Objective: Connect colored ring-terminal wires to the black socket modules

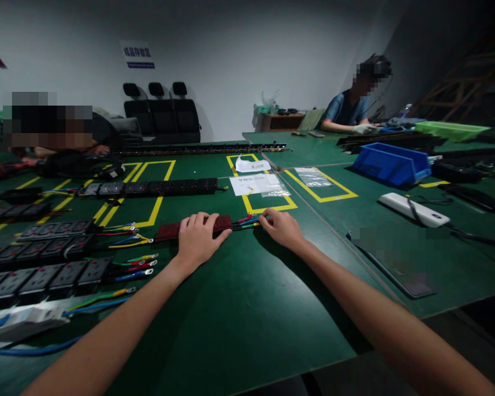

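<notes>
My left hand (198,241) lies over a dark red strip (167,232), fingers across its top and thumb along the near side. The strip looks like a socket strip, but its middle is hidden under my fingers. Out of its right end run several coloured wires (246,222), blue, red and green-yellow among them. The fingers of my right hand (284,228) are closed in a pinch at the far end of these wires, hiding their tips. Left of my hands lie black socket strips (53,278) whose wires end in ring terminals (148,271).
A long black socket strip (152,188) lies beyond. Papers (247,186) and plastic bags sit within yellow tape. Rightward are a blue bin (390,164), a white power strip (414,210) and a dark flat device (391,269). Two other people sit across the green table (231,330).
</notes>
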`<state>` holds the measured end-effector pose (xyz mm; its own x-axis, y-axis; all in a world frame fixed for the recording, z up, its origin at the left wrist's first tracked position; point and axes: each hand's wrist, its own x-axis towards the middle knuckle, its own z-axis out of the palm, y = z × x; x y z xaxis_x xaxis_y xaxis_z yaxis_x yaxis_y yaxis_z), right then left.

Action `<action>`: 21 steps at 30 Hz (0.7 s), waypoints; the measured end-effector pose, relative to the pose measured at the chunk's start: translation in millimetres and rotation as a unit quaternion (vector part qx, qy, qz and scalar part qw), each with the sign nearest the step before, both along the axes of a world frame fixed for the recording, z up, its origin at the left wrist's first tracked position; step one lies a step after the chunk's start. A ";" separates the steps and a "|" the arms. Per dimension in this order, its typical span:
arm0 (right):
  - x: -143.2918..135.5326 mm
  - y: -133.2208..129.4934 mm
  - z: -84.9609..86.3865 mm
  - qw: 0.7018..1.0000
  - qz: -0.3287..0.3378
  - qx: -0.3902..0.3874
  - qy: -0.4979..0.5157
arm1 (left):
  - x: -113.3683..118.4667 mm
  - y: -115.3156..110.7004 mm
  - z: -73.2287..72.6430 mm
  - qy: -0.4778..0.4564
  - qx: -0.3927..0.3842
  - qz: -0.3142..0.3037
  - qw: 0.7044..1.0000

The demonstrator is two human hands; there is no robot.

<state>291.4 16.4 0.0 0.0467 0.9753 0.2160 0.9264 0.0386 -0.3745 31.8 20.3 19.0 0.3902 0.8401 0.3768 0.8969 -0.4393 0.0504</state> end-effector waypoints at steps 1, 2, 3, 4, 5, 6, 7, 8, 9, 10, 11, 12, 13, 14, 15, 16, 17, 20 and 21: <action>0.1 0.0 -0.1 1.000 0.001 0.000 0.000 | -0.1 0.3 -0.3 0.003 0.002 0.000 1.000; 0.2 0.1 -0.1 1.000 0.001 0.001 0.000 | -0.2 0.6 -0.6 0.006 0.003 0.001 1.000; 0.3 0.1 -0.1 1.000 0.001 0.002 0.000 | -0.4 0.9 -1.0 0.008 0.005 0.001 1.000; 0.3 0.2 -0.1 1.000 0.001 0.003 0.000 | -0.5 1.2 -1.3 0.010 0.006 0.001 1.000; 0.2 0.2 0.0 1.000 0.001 0.003 -0.001 | -0.7 1.4 -1.5 0.011 0.007 0.000 1.000; 0.1 0.3 0.2 1.000 0.002 0.004 -0.001 | -0.9 1.6 -1.6 0.011 0.008 0.000 1.000; 0.0 0.4 0.4 1.000 0.003 0.005 -0.001 | -1.0 1.8 -1.6 0.012 0.010 0.000 1.000; -0.2 0.5 0.6 1.000 0.005 0.005 -0.001 | -1.1 1.9 -1.4 0.012 0.011 0.000 1.000; -0.3 0.6 0.8 1.000 0.006 0.006 -0.001 | -1.2 2.0 -1.1 0.013 0.012 0.000 1.000; -0.5 0.8 0.9 1.000 0.006 0.007 0.000 | -1.2 2.1 -0.7 0.013 0.012 0.000 1.000; -0.6 1.0 1.0 1.000 0.007 0.007 -0.001 | -1.2 2.2 -0.1 0.013 0.011 0.000 1.000; -0.6 1.2 1.0 1.000 0.006 0.007 -0.002 | -1.1 2.3 0.4 0.014 0.009 0.000 1.000; -0.7 1.5 0.9 1.000 0.006 0.006 -0.005 | -1.0 2.3 1.1 0.016 0.006 0.001 1.000; -0.7 1.6 0.8 1.000 0.005 0.007 -0.008 | -0.8 2.4 1.7 0.019 0.004 0.002 1.000; -0.8 1.8 0.7 1.000 0.004 0.008 -0.010 | -0.7 2.4 2.3 0.023 0.003 0.004 1.000; -0.9 1.9 0.6 1.000 0.004 0.009 -0.012 | -0.5 2.4 2.8 0.026 0.001 0.006 1.000; -1.0 2.0 0.5 1.000 0.004 0.009 -0.013 | -0.4 2.3 3.2 0.030 -0.001 0.007 1.000; -1.2 2.3 0.3 1.000 -0.001 0.007 -0.013 | 0.1 2.1 3.7 0.033 -0.001 0.009 0.999; -1.2 2.5 0.1 1.000 -0.002 0.007 -0.013 | 0.2 2.0 3.7 0.034 0.000 0.009 0.999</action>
<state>290.2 18.9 0.1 0.0451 0.9719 0.2311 0.9359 0.0397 -0.3500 32.0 22.3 22.7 0.3994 0.8473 0.3501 0.9061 -0.4230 -0.0101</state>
